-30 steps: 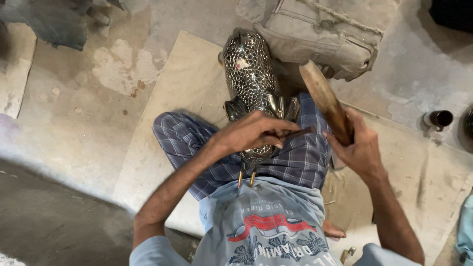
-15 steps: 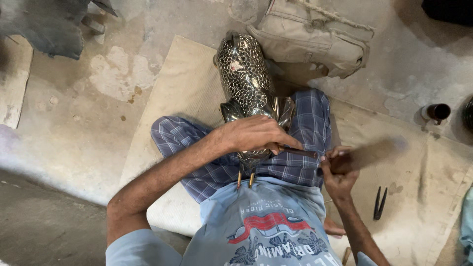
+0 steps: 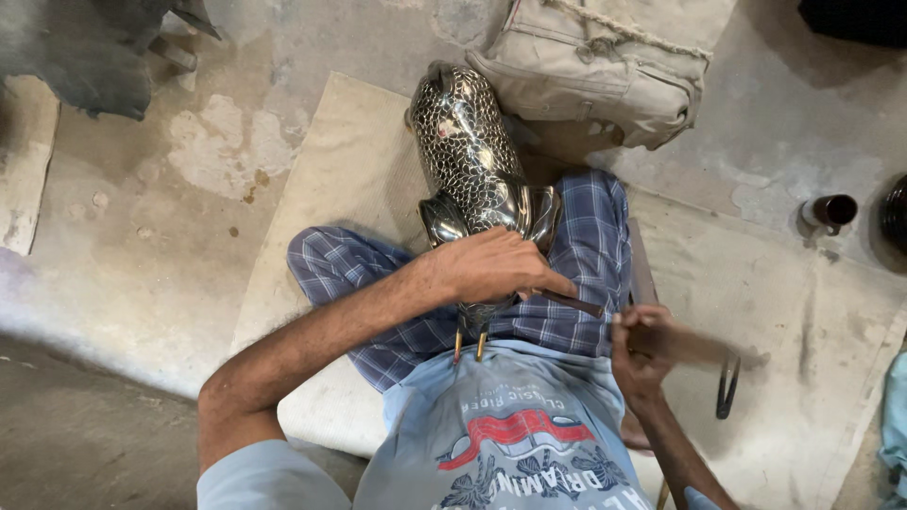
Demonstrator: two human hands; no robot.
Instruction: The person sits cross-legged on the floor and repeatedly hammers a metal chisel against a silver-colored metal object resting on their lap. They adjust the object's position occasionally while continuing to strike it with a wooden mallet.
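Note:
A shiny metal bird figure [image 3: 468,151] with an engraved scale pattern lies across my lap, its two brass legs [image 3: 470,345] pointing toward my shirt. My left hand [image 3: 491,269] rests on the figure's lower body and grips a thin dark chisel [image 3: 572,302], whose tip points right. My right hand [image 3: 641,345] is low beside my right thigh, closed around a wooden mallet [image 3: 704,348] that is blurred by motion. The mallet's head lies just right of the chisel's end; I cannot tell whether they touch.
I sit cross-legged on a beige mat [image 3: 331,179] on a stained concrete floor. A tan canvas bag [image 3: 605,66] lies beyond the figure. Dark tongs [image 3: 726,387] lie at the right, a small dark cup [image 3: 831,210] farther right, dark cloth [image 3: 85,47] at the top left.
My right hand has swung the wooden mallet down from a raised position to low beside the chisel. My left hand has stayed on the figure with the chisel.

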